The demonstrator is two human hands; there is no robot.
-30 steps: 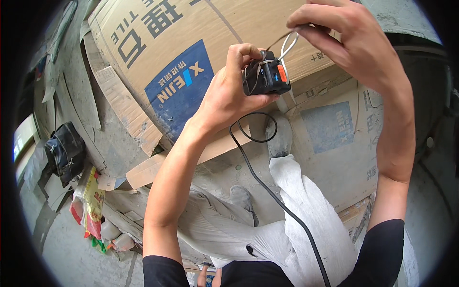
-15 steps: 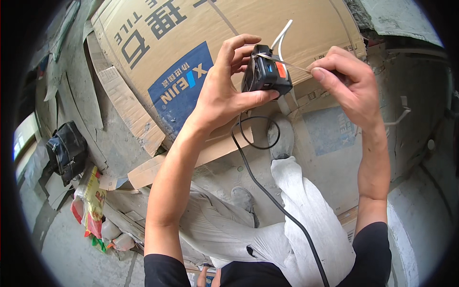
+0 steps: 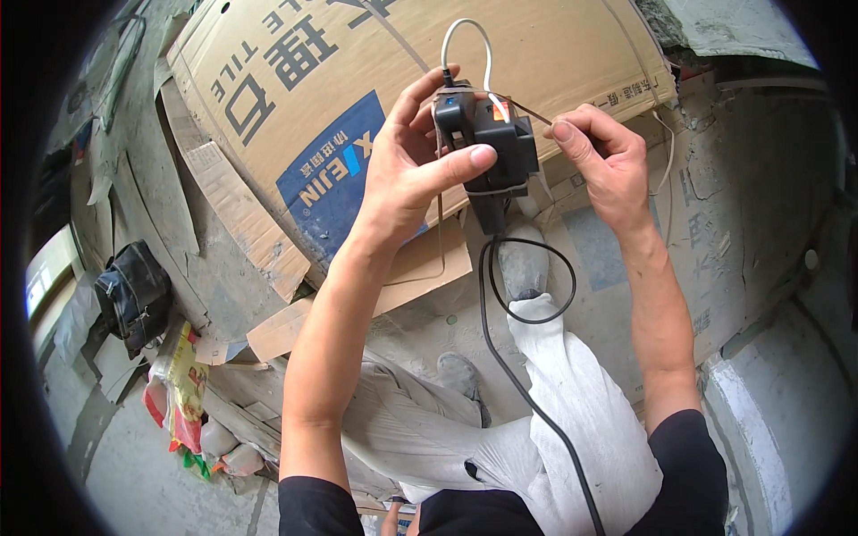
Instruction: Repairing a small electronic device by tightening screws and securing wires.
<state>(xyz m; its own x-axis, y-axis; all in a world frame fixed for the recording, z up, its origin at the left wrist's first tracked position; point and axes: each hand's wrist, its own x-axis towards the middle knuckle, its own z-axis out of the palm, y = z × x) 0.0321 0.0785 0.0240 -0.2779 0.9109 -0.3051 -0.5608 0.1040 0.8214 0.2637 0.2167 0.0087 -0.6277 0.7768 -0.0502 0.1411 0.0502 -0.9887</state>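
Note:
My left hand (image 3: 407,165) grips a black box-shaped device (image 3: 514,147) from its left side, the thumb pressed across its front. A white cable (image 3: 466,24) arches over the top of the device and comes back to its front, beside a small orange label. Thin bands are wrapped around the device near its top and bottom. To its right, my right hand (image 3: 608,165) pinches the end of a thin band (image 3: 534,113) pulled out from the device. From the device's underside a black cable (image 3: 534,402) makes a loop and runs down over my right leg.
A large printed cardboard box (image 3: 259,54) lies beyond the device, with torn cardboard strips (image 3: 241,214) along its left side. A black bag (image 3: 134,295) and a colourful plastic bag (image 3: 181,371) are at the left. My shoes (image 3: 462,375) stand below.
The device has turned in my left hand, and its white cable now shows as an arch over the top. My right hand has moved left and slightly down, still pinching the band.

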